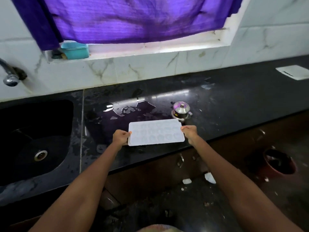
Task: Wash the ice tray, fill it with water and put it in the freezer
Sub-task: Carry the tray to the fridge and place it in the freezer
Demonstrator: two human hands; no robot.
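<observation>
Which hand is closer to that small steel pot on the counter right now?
Right. The right hand grips the ice tray's end just in front of the steel pot; the left hand grips the far end, a tray-length away.

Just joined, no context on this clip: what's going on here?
A person holds a white ice tray level by its two short ends, left hand on one end and right hand on the other, above the front of a wet black counter. The sink and tap are off to the left, not in use. A small steel pot sits just behind the tray. Whether the tray holds water can't be told. No freezer is in view.
</observation>
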